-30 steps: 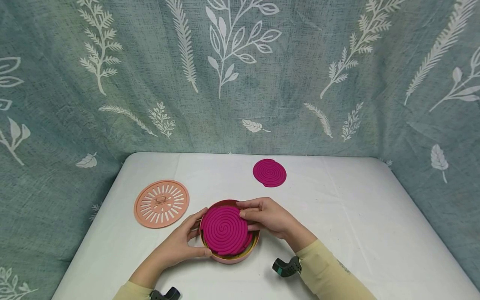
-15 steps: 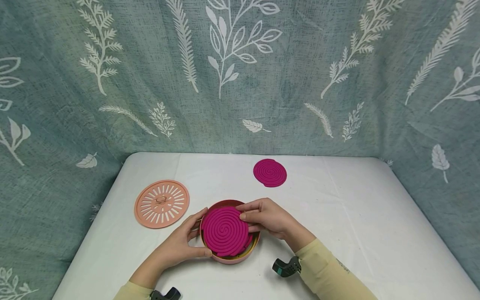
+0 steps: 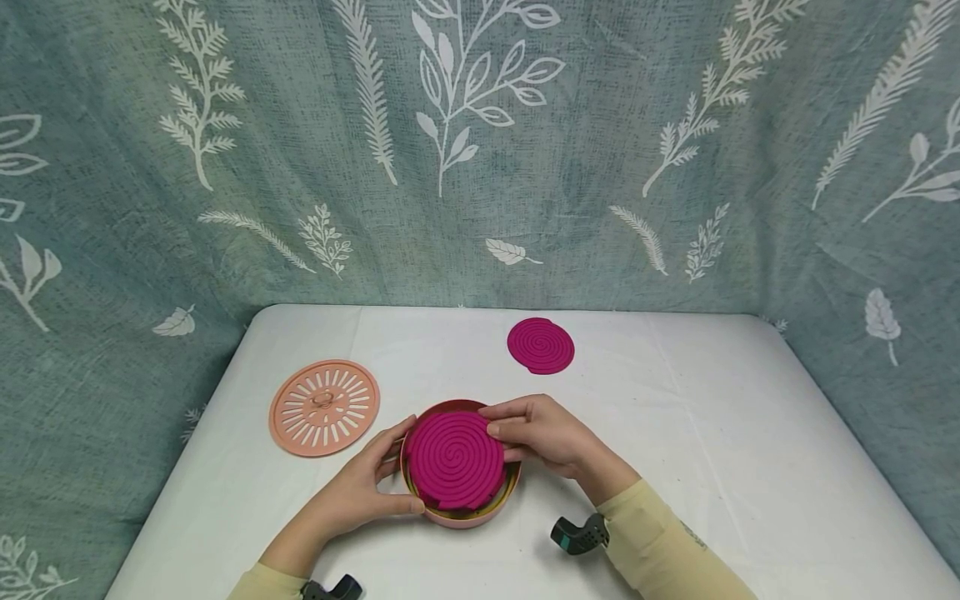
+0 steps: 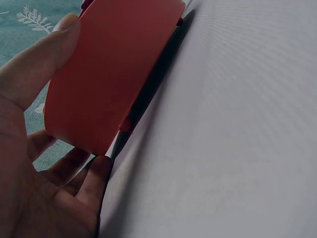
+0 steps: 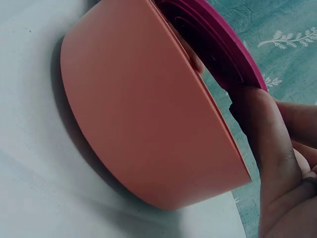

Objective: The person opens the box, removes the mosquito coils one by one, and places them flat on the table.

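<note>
A round pink-orange mosquito coil holder (image 3: 463,522), golden inside, stands near the middle of the white table. My left hand (image 3: 366,493) grips its left side, thumb at the near wall and fingers round the back; its plain outer wall (image 4: 109,74) fills much of the left wrist view. A magenta mosquito coil (image 3: 454,461) lies over the holder's opening, hiding most of the inside. My right hand (image 3: 546,435) pinches the coil by its right edge. In the right wrist view the coil (image 5: 237,54) is tilted up over the rim, held between thumb and fingers.
The holder's slotted round lid (image 3: 324,423) lies flat to the left. Another magenta coil (image 3: 540,346) is near the table's back edge. A leaf-patterned green curtain (image 3: 480,250) hangs behind the table. Black cameras (image 3: 581,533) are strapped to both wrists.
My right hand has shifted slightly to the right, drawing the pinched mosquito coil with it over the holder. My left hand and the holder have stayed in place.
</note>
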{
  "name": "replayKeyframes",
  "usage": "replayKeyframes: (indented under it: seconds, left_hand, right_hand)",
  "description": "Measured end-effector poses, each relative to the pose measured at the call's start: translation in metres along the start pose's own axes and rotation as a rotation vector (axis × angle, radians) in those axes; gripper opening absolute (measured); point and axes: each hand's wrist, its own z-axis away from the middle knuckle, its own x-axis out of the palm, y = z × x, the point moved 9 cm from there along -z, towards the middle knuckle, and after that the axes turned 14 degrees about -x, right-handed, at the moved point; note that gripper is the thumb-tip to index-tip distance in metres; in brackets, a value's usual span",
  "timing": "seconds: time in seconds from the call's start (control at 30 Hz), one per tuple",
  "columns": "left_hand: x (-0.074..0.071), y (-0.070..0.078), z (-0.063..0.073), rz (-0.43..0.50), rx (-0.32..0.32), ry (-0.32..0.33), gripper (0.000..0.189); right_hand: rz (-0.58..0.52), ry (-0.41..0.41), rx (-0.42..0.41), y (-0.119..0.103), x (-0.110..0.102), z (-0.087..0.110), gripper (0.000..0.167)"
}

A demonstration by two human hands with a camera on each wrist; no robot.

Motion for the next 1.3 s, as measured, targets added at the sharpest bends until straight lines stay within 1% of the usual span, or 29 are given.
replayKeyframes:
  seconds: [0.27,0.43,0.57,0.67,0.9,1.03,1.13,1.3]
  left_hand:
    - [0.000,0.002,0.000,-0.002,0.007,0.001,0.114]
    - [0.000,0.001,0.000,-0.004,0.019,-0.001,0.115]
    - [0.001,0.001,0.000,-0.001,0.015,-0.002,0.114]
    - [0.001,0.002,0.000,0.006,0.011,-0.006,0.115]
    - [0.001,0.003,0.001,0.012,0.027,-0.008,0.113]
    - [0.001,0.002,0.001,0.017,0.019,-0.007,0.114]
    - [0.001,0.002,0.000,0.020,0.012,-0.006,0.114]
    - [0.001,0.003,0.000,0.024,0.021,-0.003,0.113]
  right_hand:
    - [-0.032,0.019,-0.026,-0.003,-0.008,0.004,0.043]
    - [-0.050,0.044,-0.038,-0.003,-0.015,0.007,0.046]
    - [-0.066,0.069,-0.057,-0.005,-0.021,0.010,0.048]
    - [-0.067,0.090,-0.073,-0.006,-0.028,0.011,0.048]
    - [-0.067,0.132,-0.099,-0.007,-0.043,0.017,0.048]
    - [-0.074,0.160,-0.110,-0.009,-0.053,0.020,0.048]
    - [-0.065,0.179,-0.113,-0.011,-0.060,0.023,0.048]
    - [-0.049,0.210,-0.121,-0.014,-0.071,0.028,0.047]
